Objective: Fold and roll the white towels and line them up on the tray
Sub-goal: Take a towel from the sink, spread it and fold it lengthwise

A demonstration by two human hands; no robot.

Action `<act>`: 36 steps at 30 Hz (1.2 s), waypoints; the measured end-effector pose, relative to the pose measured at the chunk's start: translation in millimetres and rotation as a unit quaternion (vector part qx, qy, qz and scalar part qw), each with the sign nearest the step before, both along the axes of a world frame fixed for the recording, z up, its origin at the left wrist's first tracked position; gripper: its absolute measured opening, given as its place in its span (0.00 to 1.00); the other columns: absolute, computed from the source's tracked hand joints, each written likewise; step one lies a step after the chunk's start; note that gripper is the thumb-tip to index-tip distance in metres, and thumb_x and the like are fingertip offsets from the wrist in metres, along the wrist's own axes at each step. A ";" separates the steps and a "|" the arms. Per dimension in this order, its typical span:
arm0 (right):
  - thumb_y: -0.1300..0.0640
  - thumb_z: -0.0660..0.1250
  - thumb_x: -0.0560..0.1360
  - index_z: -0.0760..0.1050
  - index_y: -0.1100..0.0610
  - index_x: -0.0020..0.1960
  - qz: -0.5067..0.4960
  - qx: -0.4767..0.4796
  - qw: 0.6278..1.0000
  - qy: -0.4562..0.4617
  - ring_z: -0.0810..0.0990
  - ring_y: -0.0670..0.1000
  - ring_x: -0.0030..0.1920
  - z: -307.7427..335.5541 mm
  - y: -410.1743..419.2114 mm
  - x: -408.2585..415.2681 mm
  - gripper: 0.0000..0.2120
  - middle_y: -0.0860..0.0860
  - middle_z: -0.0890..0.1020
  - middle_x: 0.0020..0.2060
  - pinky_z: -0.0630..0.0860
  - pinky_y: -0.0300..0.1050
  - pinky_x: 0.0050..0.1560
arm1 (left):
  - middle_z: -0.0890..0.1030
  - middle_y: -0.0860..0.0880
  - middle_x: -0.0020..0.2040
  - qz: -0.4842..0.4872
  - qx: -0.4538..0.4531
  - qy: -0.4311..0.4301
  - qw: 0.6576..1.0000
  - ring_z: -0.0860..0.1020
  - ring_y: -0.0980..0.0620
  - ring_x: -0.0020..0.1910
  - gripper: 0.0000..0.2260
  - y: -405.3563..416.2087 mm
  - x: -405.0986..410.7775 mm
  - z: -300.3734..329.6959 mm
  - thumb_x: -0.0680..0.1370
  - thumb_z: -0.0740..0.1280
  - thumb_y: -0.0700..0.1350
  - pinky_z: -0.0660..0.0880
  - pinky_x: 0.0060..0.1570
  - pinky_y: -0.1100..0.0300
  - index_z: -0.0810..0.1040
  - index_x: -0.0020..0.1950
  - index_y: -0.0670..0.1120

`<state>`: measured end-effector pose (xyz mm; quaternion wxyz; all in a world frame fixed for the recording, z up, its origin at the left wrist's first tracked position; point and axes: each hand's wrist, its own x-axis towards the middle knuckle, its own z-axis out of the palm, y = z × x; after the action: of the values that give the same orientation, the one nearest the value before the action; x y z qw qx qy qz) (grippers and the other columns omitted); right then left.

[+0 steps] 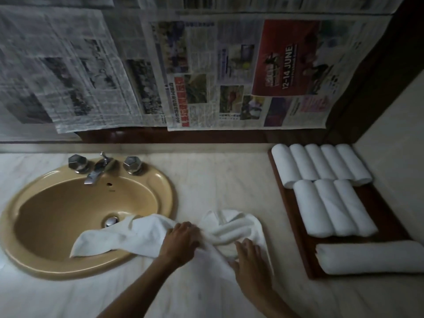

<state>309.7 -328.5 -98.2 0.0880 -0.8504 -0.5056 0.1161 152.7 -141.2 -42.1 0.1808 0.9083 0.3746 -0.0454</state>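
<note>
1. I am standing at a bathroom vanity: an oval tan sink is sunk into a pale marble surface.
2. A chrome faucet with two faceted knobs sits at the basin's far rim.
3. A dark wooden tray of rolled white towels at the right suggests a hotel or guest bathroom.
4. Newspaper sheets cover the wall above the surface.

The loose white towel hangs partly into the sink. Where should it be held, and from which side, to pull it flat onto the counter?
Take the loose towel by its free corner hanging in the sink, coming from the left over the basin. That end lies open and unbunched, while the right part is twisted under the left hand and right hand.
</note>
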 end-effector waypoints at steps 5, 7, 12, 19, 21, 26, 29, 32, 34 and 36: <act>0.50 0.85 0.51 0.80 0.50 0.63 0.033 -0.061 0.997 0.025 0.82 0.60 0.55 -3.6 10.2 30.4 0.40 0.57 0.80 0.63 0.82 0.54 0.46 | 0.70 0.48 0.64 0.044 -0.062 0.048 0.996 0.77 0.45 0.60 0.18 -51.1 0.9 4.8 0.78 0.63 0.52 0.74 0.57 0.53 0.72 0.68 0.53; 0.52 0.84 0.54 0.80 0.49 0.63 0.055 -0.053 0.997 0.022 0.83 0.59 0.53 7.3 23.6 53.9 0.37 0.56 0.80 0.64 0.82 0.54 0.47 | 0.72 0.46 0.63 0.025 -0.084 0.055 0.995 0.76 0.44 0.61 0.15 -70.5 14.7 13.6 0.82 0.59 0.52 0.73 0.58 0.52 0.74 0.67 0.49; 0.61 0.79 0.60 0.79 0.57 0.63 -0.004 0.013 1.000 0.011 0.77 0.59 0.64 23.1 49.4 80.0 0.31 0.59 0.77 0.67 0.81 0.57 0.54 | 0.77 0.46 0.64 0.135 -0.072 -0.020 0.988 0.76 0.46 0.62 0.18 -42.7 46.3 5.8 0.83 0.57 0.52 0.70 0.59 0.55 0.71 0.70 0.46; 0.46 0.69 0.77 0.56 0.60 0.79 -0.251 -0.034 0.967 -0.029 0.66 0.59 0.74 33.0 25.7 77.4 0.38 0.60 0.66 0.74 0.68 0.52 0.68 | 0.70 0.44 0.70 0.166 -0.141 -0.032 0.975 0.75 0.42 0.64 0.27 -8.0 73.8 -9.5 0.79 0.64 0.52 0.71 0.60 0.52 0.60 0.76 0.46; 0.47 0.62 0.81 0.55 0.58 0.79 -0.225 -0.028 0.974 0.030 0.65 0.54 0.75 34.2 25.4 87.8 0.32 0.56 0.67 0.75 0.64 0.46 0.71 | 0.77 0.44 0.61 0.183 -0.164 -0.039 0.969 0.77 0.42 0.59 0.17 -6.1 84.6 -8.6 0.78 0.63 0.49 0.72 0.55 0.54 0.70 0.66 0.48; 0.53 0.70 0.78 0.75 0.57 0.69 -0.214 0.092 0.957 0.172 0.76 0.54 0.65 88.4 44.7 114.1 0.20 0.53 0.80 0.63 0.71 0.43 0.62 | 0.82 0.47 0.46 0.168 -0.160 -0.062 0.971 0.80 0.44 0.49 0.10 9.2 92.4 9.2 0.78 0.63 0.51 0.73 0.44 0.57 0.73 0.37 0.50; 0.58 0.71 0.77 0.80 0.59 0.61 -0.200 0.214 0.943 0.157 0.80 0.57 0.58 148.3 65.2 142.6 0.14 0.56 0.83 0.55 0.74 0.42 0.55 | 0.79 0.51 0.35 0.185 -0.099 -0.206 0.956 0.81 0.45 0.42 0.15 44.0 104.2 60.8 0.79 0.67 0.48 0.69 0.36 0.59 0.71 0.32 0.52; 0.64 0.68 0.78 0.82 0.60 0.58 -0.163 0.334 0.915 0.157 0.80 0.40 0.42 233.0 91.6 166.5 0.10 0.46 0.83 0.43 0.71 0.29 0.41 | 0.78 0.53 0.32 0.173 -0.043 -0.362 0.915 0.77 0.55 0.32 0.11 83.4 120.2 165.7 0.79 0.68 0.44 0.67 0.30 0.67 0.78 0.36 0.50; 0.64 0.67 0.79 0.82 0.59 0.53 -0.114 0.400 0.895 0.161 0.77 0.38 0.31 295.8 110.8 176.1 0.06 0.42 0.80 0.34 0.71 0.32 0.34 | 0.78 0.51 0.30 0.156 0.005 -0.430 0.889 0.75 0.55 0.28 0.13 103.6 126.4 245.0 0.80 0.67 0.44 0.67 0.28 0.69 0.78 0.35 0.47; 0.61 0.66 0.80 0.81 0.54 0.48 -0.064 0.472 0.870 0.128 0.77 0.40 0.31 355.8 128.4 185.9 0.05 0.45 0.80 0.33 0.72 0.40 0.34 | 0.79 0.50 0.27 0.164 0.049 -0.500 0.849 0.74 0.56 0.24 0.14 119.9 125.1 318.9 0.79 0.67 0.43 0.69 0.25 0.65 0.78 0.34 0.46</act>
<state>495.7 -200.1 257.6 0.5503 -0.7155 -0.4289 -0.0343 277.8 -21.3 276.8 0.3041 0.7412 0.3784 0.4636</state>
